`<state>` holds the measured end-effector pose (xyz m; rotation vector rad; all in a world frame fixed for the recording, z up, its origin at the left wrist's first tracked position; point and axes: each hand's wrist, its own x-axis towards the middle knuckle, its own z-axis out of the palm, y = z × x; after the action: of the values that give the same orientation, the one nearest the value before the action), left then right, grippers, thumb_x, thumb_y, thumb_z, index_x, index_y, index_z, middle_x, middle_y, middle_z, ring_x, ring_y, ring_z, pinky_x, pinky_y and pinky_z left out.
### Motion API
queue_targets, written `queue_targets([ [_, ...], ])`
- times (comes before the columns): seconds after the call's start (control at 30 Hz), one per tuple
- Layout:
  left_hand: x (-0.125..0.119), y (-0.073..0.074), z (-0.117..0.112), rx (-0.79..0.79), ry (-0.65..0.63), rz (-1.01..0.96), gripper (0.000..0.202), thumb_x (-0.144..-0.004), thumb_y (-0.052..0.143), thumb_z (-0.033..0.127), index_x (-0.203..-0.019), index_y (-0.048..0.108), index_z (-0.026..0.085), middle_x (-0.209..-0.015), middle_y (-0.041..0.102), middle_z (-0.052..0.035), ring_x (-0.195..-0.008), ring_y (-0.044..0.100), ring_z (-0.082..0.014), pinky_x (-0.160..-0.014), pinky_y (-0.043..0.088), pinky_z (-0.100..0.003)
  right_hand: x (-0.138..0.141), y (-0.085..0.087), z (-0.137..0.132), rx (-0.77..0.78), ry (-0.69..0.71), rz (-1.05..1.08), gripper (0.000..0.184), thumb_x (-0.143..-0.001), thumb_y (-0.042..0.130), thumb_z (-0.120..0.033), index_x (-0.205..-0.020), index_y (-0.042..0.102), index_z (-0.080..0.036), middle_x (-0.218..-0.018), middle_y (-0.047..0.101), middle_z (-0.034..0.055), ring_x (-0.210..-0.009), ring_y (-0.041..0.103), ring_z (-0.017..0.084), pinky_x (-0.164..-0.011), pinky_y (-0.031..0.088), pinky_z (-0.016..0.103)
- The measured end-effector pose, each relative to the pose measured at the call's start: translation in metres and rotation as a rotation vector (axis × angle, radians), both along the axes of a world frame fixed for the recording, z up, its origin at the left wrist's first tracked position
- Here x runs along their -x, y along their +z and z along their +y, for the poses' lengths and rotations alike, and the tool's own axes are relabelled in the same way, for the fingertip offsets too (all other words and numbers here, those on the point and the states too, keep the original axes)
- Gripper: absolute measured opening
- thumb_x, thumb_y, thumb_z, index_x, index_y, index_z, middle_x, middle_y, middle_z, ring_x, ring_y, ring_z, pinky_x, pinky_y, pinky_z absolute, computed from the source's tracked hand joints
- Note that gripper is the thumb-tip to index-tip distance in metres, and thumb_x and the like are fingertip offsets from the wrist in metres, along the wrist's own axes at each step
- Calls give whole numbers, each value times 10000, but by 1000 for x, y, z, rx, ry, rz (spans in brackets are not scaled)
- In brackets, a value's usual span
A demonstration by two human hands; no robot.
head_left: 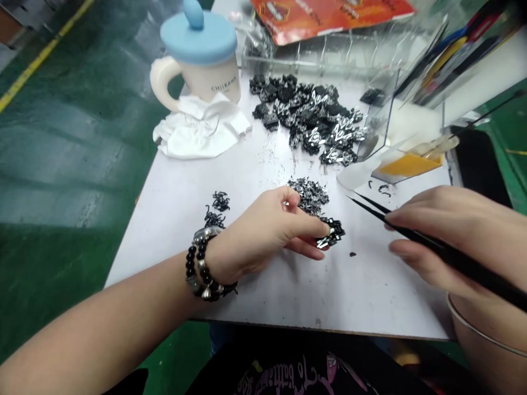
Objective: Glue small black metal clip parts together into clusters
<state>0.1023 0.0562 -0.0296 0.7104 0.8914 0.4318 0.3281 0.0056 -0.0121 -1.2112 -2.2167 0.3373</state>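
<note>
Right hand [448, 236]: nearest at right, thumb and fingers pinching black tweezers [436, 249], tips slightly parted
Left hand [274, 227]: left of the tweezer tips, pinching a small black-and-silver part [336, 232] between thumb and fingers
Metal pieces [309, 193]: small pile just beyond the left hand
Curved black pieces [214, 218]: left, beyond the beaded bracelets [201, 262]
Black-and-silver assemblies [307, 115]: loose heap, farther off
White tissue [201, 130]: crumpled, far left, before the blue-lidded mug [218, 74]

Pieces [312, 193] behind, perhaps beneath, left hand [272, 230]
</note>
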Motion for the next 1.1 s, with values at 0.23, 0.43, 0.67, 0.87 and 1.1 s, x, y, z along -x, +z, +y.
queue_targets([
  [0.23, 1, 7, -1, -210, 154, -11, 401, -701, 737, 140, -768, 345, 199, -712, 520, 70, -605, 560, -67, -563, 590, -247, -3, -15, 12, -104, 243, -446, 190, -914, 436, -96, -994, 598, -152, -802, 609, 84, -709, 510, 209, -643, 372, 361],
  [0.43, 0, 13, -2, -188, 149, -22, 352, -721, 753, 201, -796, 410, 178, -793, 539, 53, -668, 594, -67, -616, 592, -228, -4, -28, 15, -52, 146, -566, 322, -829, 398, -1, -1007, 603, -175, -758, 592, 54, -695, 520, 210, -644, 349, 342],
  [0.67, -2, 19, -4, -141, 107, -32, 285, -770, 716, 243, -813, 443, 174, -849, 624, -13, -810, 681, -161, -630, 587, -243, 5, -18, 10, -12, -8, -162, 255, -889, 494, -194, -1144, 487, -198, -929, 624, 73, -807, 581, 207, -703, 462, 350],
  [0.87, -7, 15, -7, -108, 68, -6, 281, -765, 712, 210, -803, 437, 170, -877, 670, -55, -824, 693, -183, -711, 579, -292, 17, -19, 7, 261, 45, 96, 404, -854, 543, -185, -1234, 416, -236, -1111, 602, 59, -992, 583, 186, -825, 513, 330],
  [1.1, -3, 16, -4, -224, 156, 64, 200, -813, 662, 212, -789, 467, 173, -823, 664, -13, -776, 668, -133, -724, 538, -260, 5, -12, 11, 245, 11, -129, 263, -819, 625, -299, -1061, 540, -238, -1014, 592, 51, -952, 526, 242, -814, 438, 442],
])
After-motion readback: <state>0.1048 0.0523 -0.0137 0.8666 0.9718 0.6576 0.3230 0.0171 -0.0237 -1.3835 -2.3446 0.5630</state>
